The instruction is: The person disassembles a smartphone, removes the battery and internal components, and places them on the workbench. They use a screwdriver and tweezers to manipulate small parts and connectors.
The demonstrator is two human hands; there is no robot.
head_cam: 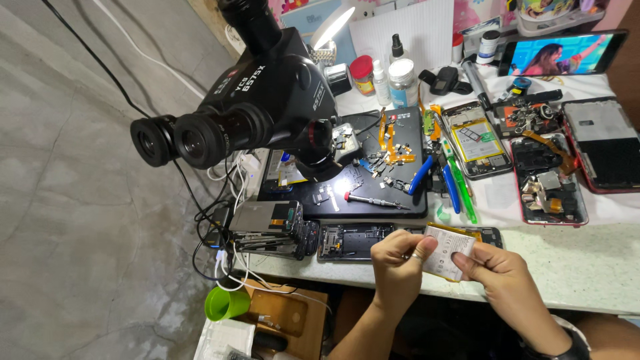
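My left hand (397,267) and my right hand (499,275) together hold a flat white phone battery (448,252) with a yellow edge, just above the front edge of the workbench (580,267). The left thumb and fingers pinch its left end, and the right hand grips its right side. Right behind the battery lies an opened phone frame (353,240), dark and without its back cover.
A black stereo microscope (267,100) hangs over a black work mat (360,193) with small parts and a screwdriver (377,200). Several opened phones (550,180), blue and green tools, bottles, a stack of phones (267,230), cables and a green cup (227,303) surround it.
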